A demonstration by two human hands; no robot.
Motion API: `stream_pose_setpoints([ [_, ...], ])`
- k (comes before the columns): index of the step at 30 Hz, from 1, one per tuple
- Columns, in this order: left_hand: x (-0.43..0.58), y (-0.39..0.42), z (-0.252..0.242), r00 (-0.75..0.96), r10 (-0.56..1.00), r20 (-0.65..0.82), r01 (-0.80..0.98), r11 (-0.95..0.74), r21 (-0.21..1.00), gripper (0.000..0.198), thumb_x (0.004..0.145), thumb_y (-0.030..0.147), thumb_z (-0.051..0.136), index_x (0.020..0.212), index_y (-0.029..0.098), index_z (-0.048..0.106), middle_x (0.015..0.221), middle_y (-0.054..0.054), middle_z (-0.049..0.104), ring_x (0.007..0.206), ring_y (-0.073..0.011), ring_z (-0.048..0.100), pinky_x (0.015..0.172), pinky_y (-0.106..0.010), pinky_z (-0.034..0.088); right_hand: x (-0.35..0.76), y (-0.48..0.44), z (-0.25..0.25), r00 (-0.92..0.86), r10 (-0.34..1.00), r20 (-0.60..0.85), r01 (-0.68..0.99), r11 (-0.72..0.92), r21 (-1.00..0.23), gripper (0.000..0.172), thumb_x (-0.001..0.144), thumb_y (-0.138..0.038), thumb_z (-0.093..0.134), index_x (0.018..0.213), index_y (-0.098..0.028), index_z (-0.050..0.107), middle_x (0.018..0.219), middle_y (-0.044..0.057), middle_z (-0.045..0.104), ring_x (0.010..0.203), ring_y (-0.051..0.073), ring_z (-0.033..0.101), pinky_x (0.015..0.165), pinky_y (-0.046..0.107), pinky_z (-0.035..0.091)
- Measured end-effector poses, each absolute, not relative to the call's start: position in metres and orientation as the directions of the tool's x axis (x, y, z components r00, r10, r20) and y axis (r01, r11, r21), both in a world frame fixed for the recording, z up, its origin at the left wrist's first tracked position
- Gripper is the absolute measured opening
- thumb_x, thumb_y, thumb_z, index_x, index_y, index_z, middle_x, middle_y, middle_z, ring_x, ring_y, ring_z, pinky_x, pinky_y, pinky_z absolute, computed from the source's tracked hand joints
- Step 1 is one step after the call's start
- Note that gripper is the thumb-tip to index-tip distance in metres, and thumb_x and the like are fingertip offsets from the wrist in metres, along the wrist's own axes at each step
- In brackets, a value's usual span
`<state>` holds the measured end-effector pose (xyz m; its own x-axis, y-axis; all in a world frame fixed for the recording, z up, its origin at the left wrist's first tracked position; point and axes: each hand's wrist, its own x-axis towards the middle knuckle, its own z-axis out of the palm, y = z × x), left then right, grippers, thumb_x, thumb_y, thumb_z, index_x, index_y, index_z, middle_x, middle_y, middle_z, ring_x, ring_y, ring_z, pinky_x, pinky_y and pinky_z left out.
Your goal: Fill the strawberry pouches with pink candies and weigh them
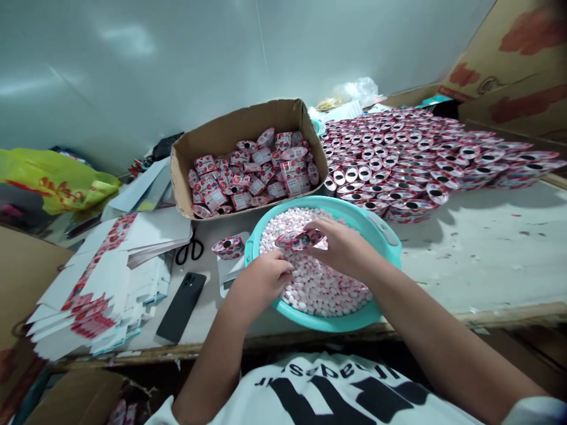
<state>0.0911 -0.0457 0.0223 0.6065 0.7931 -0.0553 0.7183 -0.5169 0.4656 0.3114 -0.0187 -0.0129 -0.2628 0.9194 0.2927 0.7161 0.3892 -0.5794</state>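
A turquoise basin (387,233) full of small white and pink candies (328,295) stands in front of me. My right hand (339,245) grips a small red-patterned candy box (299,239) over the candies, its open end facing up. Low in the basin's left part, my left hand (268,274) has its fingers curled together at the candies, just below the box. Whatever those fingers hold is hidden. Left of the basin, another small box (229,247) with a dark opening rests on a white flat device (225,270), perhaps a scale.
Behind the basin, a cardboard carton (186,147) holds many closed boxes. Rows of open-topped boxes (390,159) stand at the back right. To the left lie a black phone (181,307), black scissors (190,249), stacked printed card sheets (101,265) and a yellow bag (57,180).
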Motion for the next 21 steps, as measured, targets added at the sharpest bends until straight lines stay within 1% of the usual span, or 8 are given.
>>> stream_pose_setpoints([
  [2,0.093,-0.044,0.021,0.612,0.789,-0.044,0.709,-0.523,0.472,0.016,0.092,0.018,0.06,0.09,0.019,0.076,0.097,-0.007,0.067,0.091,-0.0208,0.064,0.081,-0.03,0.047,0.312,-0.02,-0.011,-0.266,0.921,0.285,0.723,0.387,-0.573,0.032,0.082,-0.029,0.074,0.11,-0.02,0.063,0.108,0.008,0.071,0.095,0.025,0.066,0.076,0.034,0.048],
  [6,0.092,-0.045,0.024,0.618,0.786,0.004,0.68,-0.537,0.499,0.017,0.09,0.014,0.061,0.096,0.018,0.077,0.096,-0.006,0.068,0.092,-0.0198,0.065,0.082,-0.03,0.049,0.311,-0.021,-0.005,-0.289,0.919,0.268,0.736,0.392,-0.552,0.027,0.081,-0.025,0.074,0.105,-0.02,0.063,0.105,0.007,0.07,0.094,0.024,0.065,0.075,0.032,0.048],
  [10,0.077,-0.046,0.027,0.588,0.8,0.116,0.605,-0.531,0.594,0.023,0.087,0.009,0.063,0.1,0.022,0.077,0.1,-0.003,0.071,0.093,-0.0161,0.066,0.085,-0.026,0.05,0.311,-0.022,-0.003,-0.274,0.927,0.255,0.744,0.372,-0.555,0.03,0.081,-0.025,0.074,0.109,-0.02,0.063,0.11,0.007,0.071,0.097,0.025,0.066,0.074,0.032,0.048],
  [13,0.058,-0.046,0.029,0.502,0.845,0.183,0.617,-0.499,0.609,0.02,0.088,0.015,0.065,0.1,0.025,0.078,0.102,-0.002,0.073,0.093,-0.0154,0.068,0.087,-0.026,0.051,0.311,-0.022,-0.004,-0.27,0.936,0.228,0.754,0.352,-0.554,0.033,0.083,-0.026,0.073,0.114,-0.02,0.063,0.117,0.009,0.07,0.101,0.027,0.066,0.077,0.034,0.048],
  [16,0.032,-0.042,0.033,0.365,0.905,0.22,0.713,-0.423,0.559,0.016,0.089,0.024,0.065,0.098,0.023,0.078,0.101,-0.004,0.074,0.094,-0.018,0.068,0.086,-0.028,0.052,0.313,-0.021,-0.005,-0.273,0.938,0.213,0.755,0.346,-0.557,0.035,0.084,-0.028,0.072,0.117,-0.02,0.062,0.12,0.008,0.069,0.105,0.028,0.066,0.081,0.036,0.049],
  [19,0.005,-0.034,0.035,0.222,0.94,0.26,0.794,-0.33,0.511,0.019,0.089,0.033,0.064,0.095,0.021,0.078,0.1,-0.006,0.074,0.093,-0.0206,0.069,0.086,-0.031,0.053,0.312,-0.021,-0.006,-0.278,0.937,0.212,0.755,0.35,-0.555,0.035,0.085,-0.03,0.073,0.117,-0.02,0.063,0.119,0.008,0.07,0.108,0.028,0.066,0.085,0.037,0.05],
  [21,-0.011,-0.024,0.034,0.156,0.949,0.276,0.807,-0.283,0.518,0.022,0.088,0.038,0.065,0.093,0.021,0.078,0.101,-0.007,0.075,0.093,-0.0214,0.069,0.086,-0.032,0.053,0.312,-0.021,-0.005,-0.279,0.938,0.207,0.755,0.347,-0.556,0.035,0.085,-0.03,0.072,0.117,-0.02,0.063,0.12,0.008,0.07,0.109,0.028,0.065,0.086,0.037,0.05],
])
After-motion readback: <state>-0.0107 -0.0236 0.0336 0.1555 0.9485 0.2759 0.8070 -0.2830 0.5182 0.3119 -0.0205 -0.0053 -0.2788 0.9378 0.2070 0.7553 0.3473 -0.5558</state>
